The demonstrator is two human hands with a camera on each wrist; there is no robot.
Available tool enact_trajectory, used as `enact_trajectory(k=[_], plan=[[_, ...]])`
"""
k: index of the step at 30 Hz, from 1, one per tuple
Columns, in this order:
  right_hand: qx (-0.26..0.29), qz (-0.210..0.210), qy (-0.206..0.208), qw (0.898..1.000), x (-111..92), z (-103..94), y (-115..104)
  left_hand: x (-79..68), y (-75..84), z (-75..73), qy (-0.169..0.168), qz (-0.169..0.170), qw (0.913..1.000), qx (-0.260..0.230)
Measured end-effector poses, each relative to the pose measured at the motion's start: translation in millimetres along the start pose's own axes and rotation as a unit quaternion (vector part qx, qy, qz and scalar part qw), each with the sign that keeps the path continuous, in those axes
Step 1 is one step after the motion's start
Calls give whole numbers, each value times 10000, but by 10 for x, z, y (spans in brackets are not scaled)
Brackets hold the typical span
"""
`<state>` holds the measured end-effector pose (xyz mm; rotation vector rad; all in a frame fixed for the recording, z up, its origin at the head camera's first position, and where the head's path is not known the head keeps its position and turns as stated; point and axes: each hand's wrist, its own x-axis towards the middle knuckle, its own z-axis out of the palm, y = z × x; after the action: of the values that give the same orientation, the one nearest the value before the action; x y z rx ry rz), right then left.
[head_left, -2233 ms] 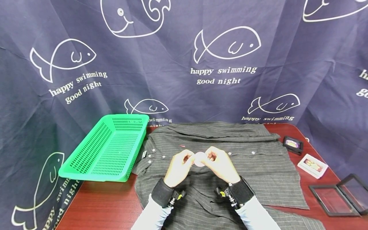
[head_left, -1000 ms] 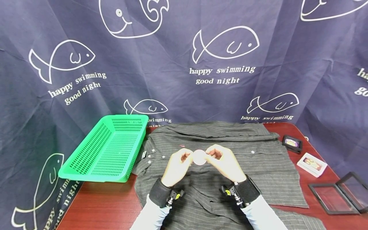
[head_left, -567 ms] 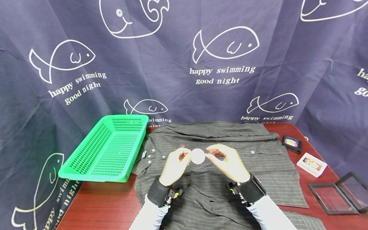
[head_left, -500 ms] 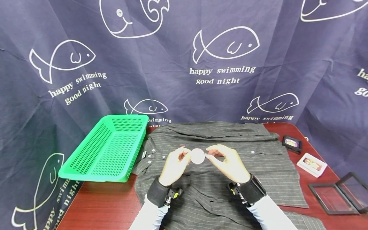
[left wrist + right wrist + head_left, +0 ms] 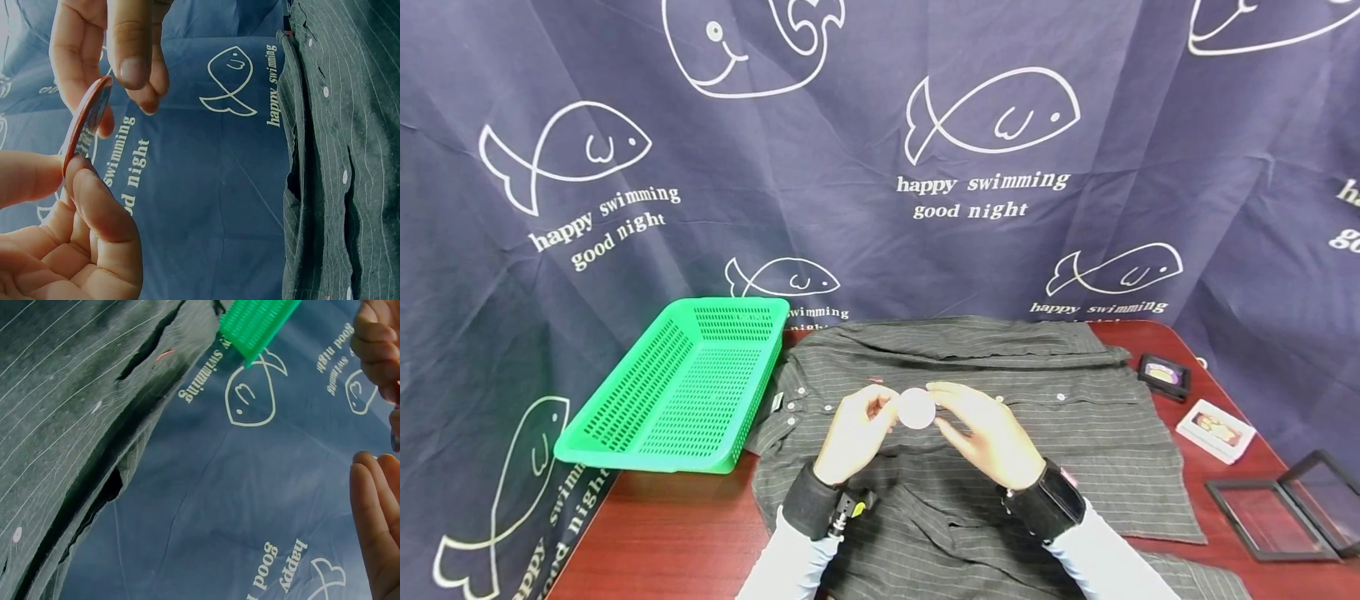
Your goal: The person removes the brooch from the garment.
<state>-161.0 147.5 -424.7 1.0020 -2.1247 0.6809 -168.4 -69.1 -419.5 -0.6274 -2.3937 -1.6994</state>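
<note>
In the head view, my left hand pinches a small flat round disc by its left edge, thumb against fingers. Its pale, shiny face is turned up toward the head camera. Edge-on in the left wrist view, the disc has a red rim and a darker, patterned far side. My right hand hovers at the disc's right side, fingers fairly straight and thumb apart; whether a fingertip touches the rim is hard to tell. Beneath both hands a dark grey pinstriped shirt with white buttons lies spread out.
A green mesh basket stands on the left of the red-brown table. Along the right lie a small black case, a white case with a picture and an opened black frame. A blue fish-printed curtain hangs behind.
The right hand first held the disc's right edge, then loosened; its fingers are now straighter and spread beside it. The disc, kept in the left hand, has shifted slightly left.
</note>
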Motion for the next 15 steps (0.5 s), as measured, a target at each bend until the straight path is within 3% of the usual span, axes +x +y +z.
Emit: enact_trajectory(k=[15], plan=[[-444,-252,166,9986,-60,49,-9,-7,-53,33,-45,74,9999,-144]])
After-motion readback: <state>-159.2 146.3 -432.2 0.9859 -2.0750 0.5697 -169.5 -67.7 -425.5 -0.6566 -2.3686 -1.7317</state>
